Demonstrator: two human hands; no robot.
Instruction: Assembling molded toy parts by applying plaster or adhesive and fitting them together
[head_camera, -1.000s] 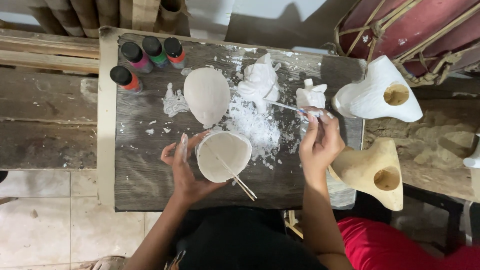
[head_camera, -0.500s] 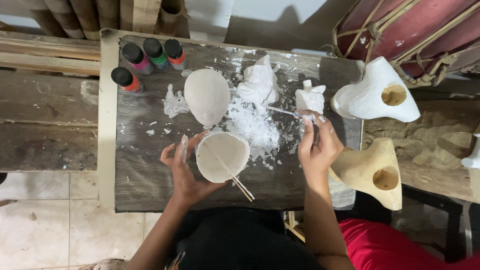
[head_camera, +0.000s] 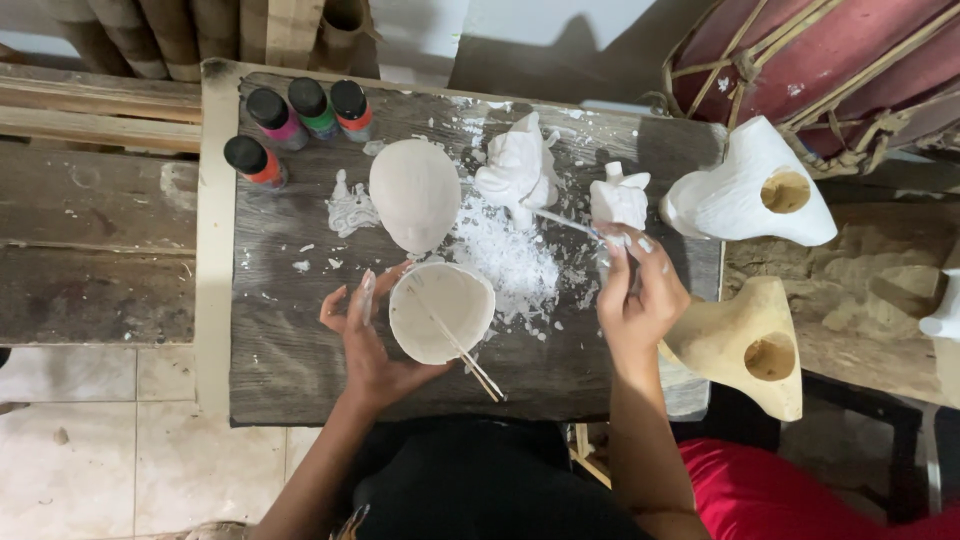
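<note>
So the left hand (head_camera: 368, 345) was cupped around a small white bowl (head_camera: 441, 312), fingers wrapped on its left side and thumb underneath, holding it just above the dark wooden board (head_camera: 290, 370). Two thin sticks (head_camera: 468, 357) lay across the bowl and poked out past its lower right rim, away from the palm. The right hand (head_camera: 640, 300) had its fingertips pressed together, pinching the near end of a thin white stick (head_camera: 562, 222) that ran up and left from the grip toward a white plaster figurine (head_camera: 517, 168). Just above those fingertips, basically touching them, sat a smaller white figurine (head_camera: 619, 198). Between the two hands there was a messy scatter of white flakes (head_camera: 508, 258), and right above the bowl lay a smooth oval white cast (head_camera: 415, 193). Further up and left of the left hand stood four little paint bottles (head_camera: 295, 125) with black caps: pink, green and orange-red in a row, plus a red-orange one a bit lower and nearer the board's pale edge. I couldn't make out any labels. To the right of the right hand sat a white hollow mould (head_camera: 745, 190), and a tan one (head_camera: 745, 345) was just beside the wrist.
</note>
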